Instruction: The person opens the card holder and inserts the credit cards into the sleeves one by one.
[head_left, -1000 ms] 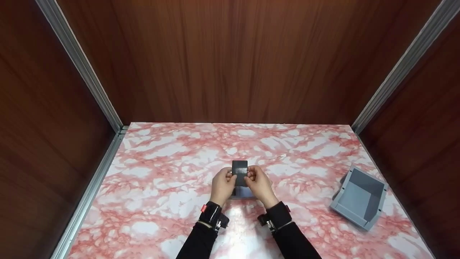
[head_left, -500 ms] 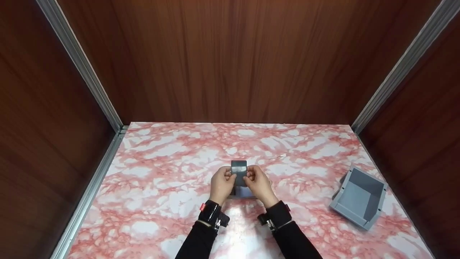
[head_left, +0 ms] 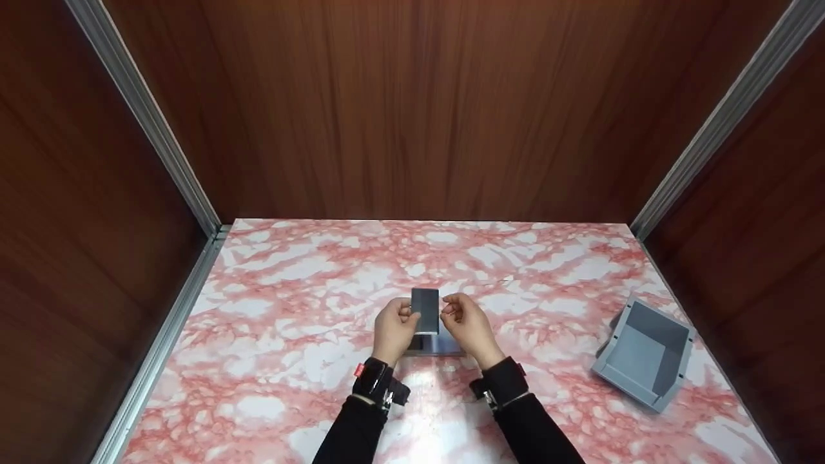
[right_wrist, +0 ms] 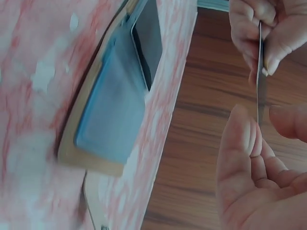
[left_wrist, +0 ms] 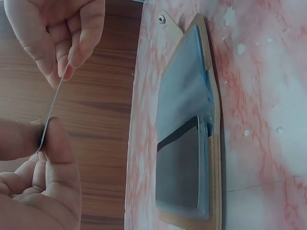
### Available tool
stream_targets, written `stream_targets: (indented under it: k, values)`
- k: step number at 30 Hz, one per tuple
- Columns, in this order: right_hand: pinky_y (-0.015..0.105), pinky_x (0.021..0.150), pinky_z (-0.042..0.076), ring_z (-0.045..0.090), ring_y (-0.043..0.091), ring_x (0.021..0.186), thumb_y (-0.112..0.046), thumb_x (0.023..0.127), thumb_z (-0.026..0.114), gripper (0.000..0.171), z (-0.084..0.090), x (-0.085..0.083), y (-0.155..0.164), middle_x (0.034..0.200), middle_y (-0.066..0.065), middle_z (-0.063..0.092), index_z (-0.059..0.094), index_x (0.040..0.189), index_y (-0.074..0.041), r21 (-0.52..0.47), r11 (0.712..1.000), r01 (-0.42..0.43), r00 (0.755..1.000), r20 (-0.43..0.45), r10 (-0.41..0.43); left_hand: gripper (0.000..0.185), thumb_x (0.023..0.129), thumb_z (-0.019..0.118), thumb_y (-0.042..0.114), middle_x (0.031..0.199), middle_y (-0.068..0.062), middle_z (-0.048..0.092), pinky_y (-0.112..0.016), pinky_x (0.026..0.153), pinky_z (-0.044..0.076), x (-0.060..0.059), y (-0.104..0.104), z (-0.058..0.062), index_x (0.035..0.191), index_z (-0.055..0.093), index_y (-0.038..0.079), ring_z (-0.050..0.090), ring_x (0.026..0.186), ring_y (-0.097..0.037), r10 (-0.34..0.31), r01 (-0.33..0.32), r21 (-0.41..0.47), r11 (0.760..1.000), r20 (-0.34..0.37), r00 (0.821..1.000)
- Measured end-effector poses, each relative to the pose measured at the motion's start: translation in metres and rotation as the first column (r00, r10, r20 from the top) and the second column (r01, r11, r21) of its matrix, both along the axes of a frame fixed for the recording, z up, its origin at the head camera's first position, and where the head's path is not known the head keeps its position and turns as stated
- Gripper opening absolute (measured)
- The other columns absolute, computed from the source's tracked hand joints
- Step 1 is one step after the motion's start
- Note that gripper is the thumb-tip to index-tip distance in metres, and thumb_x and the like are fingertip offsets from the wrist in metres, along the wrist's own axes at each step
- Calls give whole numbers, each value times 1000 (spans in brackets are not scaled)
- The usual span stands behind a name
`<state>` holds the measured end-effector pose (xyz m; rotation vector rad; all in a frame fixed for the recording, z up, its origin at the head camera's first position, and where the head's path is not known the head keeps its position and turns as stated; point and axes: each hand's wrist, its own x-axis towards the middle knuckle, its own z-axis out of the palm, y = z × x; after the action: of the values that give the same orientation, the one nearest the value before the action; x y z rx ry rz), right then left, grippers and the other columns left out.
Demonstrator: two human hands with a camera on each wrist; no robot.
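Note:
My left hand [head_left: 395, 328] pinches a thin dark card [head_left: 425, 310] by its left edge, with the thumb on its near face. Just off the card's right edge is my right hand [head_left: 470, 327], thumb and forefinger parted; the right wrist view shows its thumb [right_wrist: 290, 122] away from the card and its fingertips right at the edge. Below the hands a beige card holder [left_wrist: 216, 177] lies spread on the table, with clear sleeves [left_wrist: 184, 91] and a strap with a metal snap [left_wrist: 162, 19]. One sleeve contains another dark card [left_wrist: 180, 167].
A grey open-fronted bin [head_left: 644, 354] sits at the right of the table [head_left: 290, 361], which has a red and white marbled top. Brown wood-grain panels [head_left: 412, 109] enclose the back and sides, with metal rails [head_left: 155, 129] at the corners.
The card, bent near its top half a second ago, now looks flat. My right thumb and fingers have come off it slightly to the right, while my left hand has shifted a little left with it.

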<state>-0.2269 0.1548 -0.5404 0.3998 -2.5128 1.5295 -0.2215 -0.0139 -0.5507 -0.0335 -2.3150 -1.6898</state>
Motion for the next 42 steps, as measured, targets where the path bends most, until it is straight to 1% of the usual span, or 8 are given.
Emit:
stream_targets:
  k: [7, 13, 17, 20, 27, 31, 36, 42]
  values:
    - [45, 83, 52, 66, 31, 91, 1, 88, 67, 29, -7, -5, 14, 100, 16, 67, 61, 115, 6, 135, 987, 84, 991, -113, -69, 21, 82, 73, -2, 82, -4, 64, -32, 69, 52, 0, -2, -1, 103, 68, -2, 62, 73, -16, 19, -19, -25, 1000, 0, 1000]
    - [47, 86, 51, 64, 36, 96, -4, 88, 70, 29, -16, -7, 25, 106, 21, 65, 63, 114, 7, 210, 967, 144, 983, -146, -115, 20, 83, 73, -2, 81, -4, 64, -32, 70, 52, 0, -2, -3, 102, 67, -1, 64, 74, -17, 42, -42, -39, 998, 17, 999]
    - [48, 81, 51, 63, 37, 91, 0, 82, 73, 31, -21, -7, 31, 102, 22, 64, 63, 110, 8, 254, 952, 170, 983, -116, -145, 21, 83, 72, -3, 82, -5, 64, -33, 70, 53, 0, -3, -3, 103, 67, -2, 64, 75, -18, 48, -47, -34, 998, 35, 998]
    - [48, 80, 52, 63, 37, 89, -1, 80, 73, 31, -24, -7, 35, 99, 22, 64, 64, 108, 9, 282, 941, 185, 983, -67, -173, 21, 83, 72, -3, 82, -6, 64, -33, 69, 53, 0, -3, -3, 103, 67, -3, 64, 75, -18, 46, -45, -32, 998, 36, 998]
    - [49, 82, 50, 62, 38, 90, -5, 78, 72, 34, -35, -8, 43, 97, 22, 64, 64, 107, 10, 358, 911, 203, 977, -5, -215, 20, 82, 73, -3, 82, -6, 65, -33, 68, 53, 1, -3, -7, 102, 67, -2, 64, 76, -19, 41, -40, -43, 998, 18, 999]
    - [50, 84, 49, 61, 38, 91, -5, 78, 74, 36, -39, -8, 44, 95, 20, 63, 63, 109, 10, 394, 895, 210, 972, 13, -233, 20, 82, 72, -4, 82, -6, 65, -34, 69, 53, 1, -3, -9, 101, 67, -2, 64, 76, -20, 46, -44, -54, 998, 22, 999]
    - [51, 83, 48, 60, 39, 89, -5, 76, 74, 33, -42, -9, 45, 90, 18, 61, 64, 104, 9, 431, 879, 203, 973, 10, -230, 19, 82, 72, -4, 81, -6, 64, -36, 71, 53, 2, -4, -13, 100, 67, -3, 63, 76, -20, 60, -57, -69, 996, 35, 998]
    - [51, 85, 47, 59, 40, 91, -7, 77, 74, 31, -42, -9, 45, 93, 20, 60, 65, 102, 7, 450, 873, 187, 975, 24, -221, 19, 82, 72, -2, 80, -5, 64, -35, 71, 52, 1, -4, -19, 101, 68, -3, 59, 74, -16, 65, -60, -99, 993, 49, 997]
